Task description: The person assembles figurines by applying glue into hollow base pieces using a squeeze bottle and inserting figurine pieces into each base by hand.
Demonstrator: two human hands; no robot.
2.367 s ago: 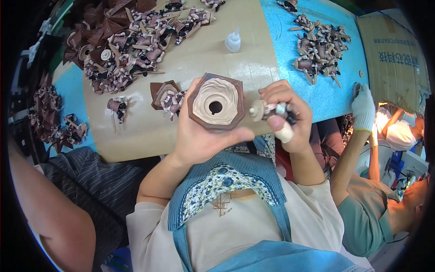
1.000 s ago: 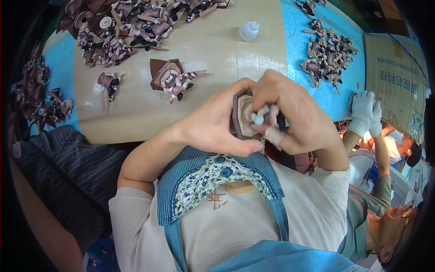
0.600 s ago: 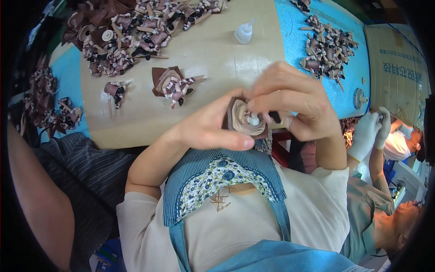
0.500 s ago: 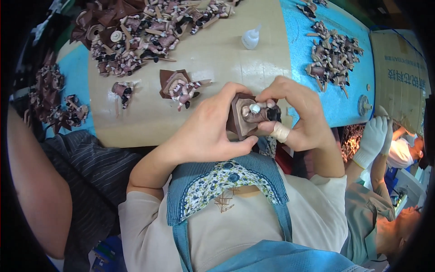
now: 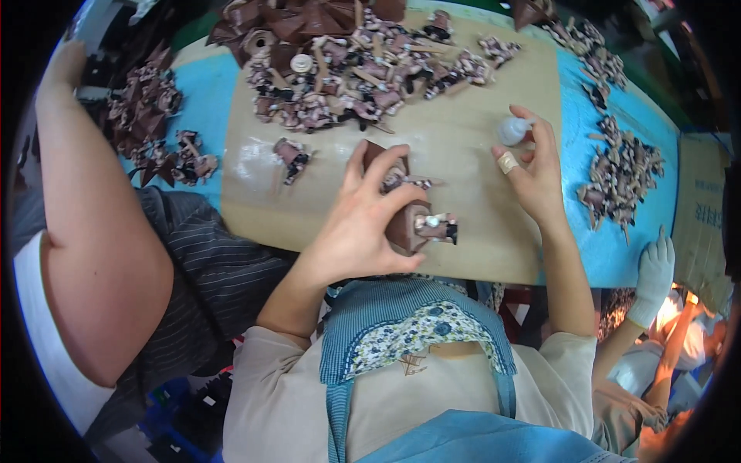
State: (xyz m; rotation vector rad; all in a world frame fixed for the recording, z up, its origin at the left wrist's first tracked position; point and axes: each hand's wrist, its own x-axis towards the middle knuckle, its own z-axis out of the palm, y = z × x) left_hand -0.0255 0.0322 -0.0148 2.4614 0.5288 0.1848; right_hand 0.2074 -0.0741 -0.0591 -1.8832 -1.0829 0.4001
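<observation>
Left hand [image 5: 363,212], centre of frame: fingers and thumb clamped round the sides of a brown base [image 5: 403,231]. Small figure [image 5: 438,228] on the base's right face, dark end pointing right. Base held on its side, near the table's [image 5: 494,224] lower edge.

Just above, partly behind the fingers, a second base [image 5: 376,153] with a figure [image 5: 403,179] against it.

Right hand [image 5: 534,166], right of centre: thumb and index apart, wrap round thumb, white bottle [image 5: 511,131] at their tips. Contact with bottle: cannot tell.

Lone figure [image 5: 291,160] left of the left hand. Big heap of figures [image 5: 332,92], upper middle; brown pieces [image 5: 309,27] piled at its top. More figures on blue: a cluster [image 5: 617,174] at right, a mixed pile [image 5: 147,104] at upper left.

Lower right, a co-worker's gloved hand [image 5: 655,274] near a cardboard box [image 5: 698,216]. Another person's bare arm [image 5: 100,216] along the left side.
</observation>
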